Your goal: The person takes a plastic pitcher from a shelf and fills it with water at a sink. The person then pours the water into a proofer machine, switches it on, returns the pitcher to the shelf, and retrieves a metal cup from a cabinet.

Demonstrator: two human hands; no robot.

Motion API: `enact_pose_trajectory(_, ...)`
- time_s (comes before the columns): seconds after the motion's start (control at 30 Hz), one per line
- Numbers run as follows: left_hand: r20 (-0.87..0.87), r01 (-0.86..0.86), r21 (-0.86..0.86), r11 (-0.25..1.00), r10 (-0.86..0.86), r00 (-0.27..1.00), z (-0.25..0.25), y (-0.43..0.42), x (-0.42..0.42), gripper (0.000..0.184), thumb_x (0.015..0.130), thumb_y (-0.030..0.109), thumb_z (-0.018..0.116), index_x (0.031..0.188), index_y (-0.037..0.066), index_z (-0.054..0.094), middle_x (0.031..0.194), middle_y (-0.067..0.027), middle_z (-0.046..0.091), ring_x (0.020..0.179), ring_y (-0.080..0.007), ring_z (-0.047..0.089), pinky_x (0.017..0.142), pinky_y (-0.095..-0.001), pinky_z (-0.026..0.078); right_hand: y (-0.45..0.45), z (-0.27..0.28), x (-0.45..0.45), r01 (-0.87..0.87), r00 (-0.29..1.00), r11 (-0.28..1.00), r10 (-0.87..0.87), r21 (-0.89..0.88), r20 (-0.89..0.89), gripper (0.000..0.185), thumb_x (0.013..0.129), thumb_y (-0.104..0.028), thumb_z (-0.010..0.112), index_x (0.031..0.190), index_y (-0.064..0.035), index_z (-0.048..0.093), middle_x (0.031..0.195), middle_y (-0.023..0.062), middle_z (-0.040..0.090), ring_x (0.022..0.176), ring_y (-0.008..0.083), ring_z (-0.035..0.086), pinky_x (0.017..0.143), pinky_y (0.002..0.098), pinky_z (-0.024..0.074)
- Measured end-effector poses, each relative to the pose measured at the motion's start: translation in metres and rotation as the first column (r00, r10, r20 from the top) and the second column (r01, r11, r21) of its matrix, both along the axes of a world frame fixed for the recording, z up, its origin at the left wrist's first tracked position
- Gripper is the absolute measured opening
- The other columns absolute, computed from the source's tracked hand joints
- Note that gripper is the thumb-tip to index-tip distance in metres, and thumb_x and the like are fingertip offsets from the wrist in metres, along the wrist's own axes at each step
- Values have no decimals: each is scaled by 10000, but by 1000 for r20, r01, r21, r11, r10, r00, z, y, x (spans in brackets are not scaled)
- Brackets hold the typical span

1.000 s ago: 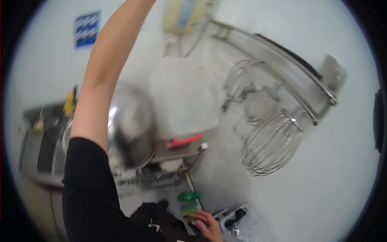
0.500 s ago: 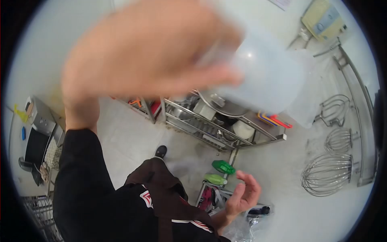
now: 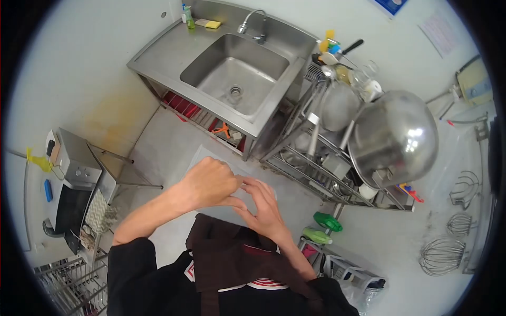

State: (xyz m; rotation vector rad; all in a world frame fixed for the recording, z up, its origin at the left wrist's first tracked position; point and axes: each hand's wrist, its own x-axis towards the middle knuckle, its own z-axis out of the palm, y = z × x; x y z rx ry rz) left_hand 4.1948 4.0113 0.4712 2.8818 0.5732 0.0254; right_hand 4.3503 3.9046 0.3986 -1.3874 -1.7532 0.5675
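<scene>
Over the floor (image 3: pixel 171 145), a clear plastic piece (image 3: pixel 211 151) held up before you

Your left hand (image 3: pixel 213 181) seems to have a tight grip on it, though the fingertips are hidden. Your right hand (image 3: pixel 261 208) is half bent just beside the left; you cannot tell from this view whether it holds the piece or merely touches it. The see-through piece lies between your apron (image 3: pixel 226 253) and the sink (image 3: pixel 247 71), its outline hard to trace.

As far as shows, the piece is picked up and not yet set down on any surface; anything further would be guesswork.

Mind the edges. Ahead, the counter (image 3: pixel 158 55) around the sink has hard front corners. To your right stands the steel rack (image 3: pixel 398 207), a big steel bowl (image 3: pixel 395 137) tilted on top, with whisks (image 3: pixel 443 257) on the wall beyond. Green bottles (image 3: pixel 328 221) sit near your right forearm. Your widest room appears to be over the floor, ahead and to the left, short of the sink.
</scene>
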Motion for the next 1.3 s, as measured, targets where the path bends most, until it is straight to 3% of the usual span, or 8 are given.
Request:
enact_pose_trajectory(0.17, 280, -19, 68, 997, 0, 960, -31, 89, -56, 453, 705, 517, 632, 667, 71, 566, 552, -42, 527, 539, -244, 543, 485, -364, 415, 93, -21, -62, 38, 993, 999, -41, -26, -110, 288, 717, -103, 678, 969, -28, 560, 1127, 120, 566, 1066, 302, 510, 884, 386, 391)
enact_pose_trajectory(0.27, 691, -421, 205, 884, 174, 701, -23, 132, -73, 389, 691, 424, 692, 657, 63, 550, 562, -45, 513, 519, -248, 520, 477, -368, 413, 140, -28, -80, 127, 980, 991, -130, -29, -154, 279, 714, -89, 677, 958, -26, 555, 1107, 117, 576, 1049, 298, 518, 873, 382, 395)
enact_pose_trajectory(0.4, 391, -664, -206, 719, 683, 617, -30, 147, -87, 329, 713, 345, 705, 763, 44, 582, 620, -75, 564, 521, -255, 533, 482, -374, 420, 198, -36, -95, 321, 891, 942, -336, -100, -306, 288, 706, -82, 686, 953, -20, 552, 1105, 111, 582, 1023, 302, 529, 851, 375, 403)
enact_pose_trajectory(0.67, 418, -533, -705, 467, 882, 220, -81, 252, -38, 286, 787, 286, 649, 816, 7, 591, 685, -122, 596, 563, -224, 581, 482, -320, 426, 316, -42, -83, 193, 975, 962, -166, 194, -145, 317, 654, -95, 712, 932, -41, 569, 1049, 112, 600, 952, 289, 558, 810, 383, 407)
enact_pose_trajectory(0.77, 276, -465, -819, 336, 941, 195, -79, 302, -36, 326, 804, 314, 627, 821, -9, 592, 705, -137, 596, 596, -229, 587, 515, -330, 431, 370, -43, -43, 84, 996, 943, -66, 321, -68, 351, 612, -59, 707, 937, -53, 576, 1025, 107, 606, 937, 284, 564, 821, 370, 388)
enact_pose_trajectory(0.93, 170, -556, -753, 352, 920, 352, -93, 382, -24, 392, 827, 350, 596, 819, -42, 592, 759, -163, 591, 641, -265, 564, 579, -343, 427, 516, -102, 47, 568, 788, 822, -524, 52, -323, 255, 809, -150, 587, 1026, -17, 574, 1008, 142, 617, 949, 292, 575, 830, 369, 427)
enact_pose_trajectory(1.03, 230, -573, -704, 419, 899, 374, -124, 436, -14, 394, 834, 344, 588, 814, -49, 591, 764, -165, 582, 655, -277, 546, 602, -335, 421, 608, -140, 87, 494, 784, 851, -524, -176, -332, 351, 843, -203, 584, 1131, -8, 531, 1071, 150, 606, 1009, 249, 572, 882, 343, 423)
enact_pose_trajectory(1.3, 220, -448, -772, 451, 851, 478, -210, 570, -8, 402, 855, 353, 554, 788, -42, 585, 733, -157, 543, 636, -276, 512, 597, -334, 396, 774, -197, 115, 179, 878, 972, -228, -154, -421, 459, 875, -165, 564, 1268, 8, 401, 1216, 125, 515, 1022, 171, 540, 868, 289, 427)
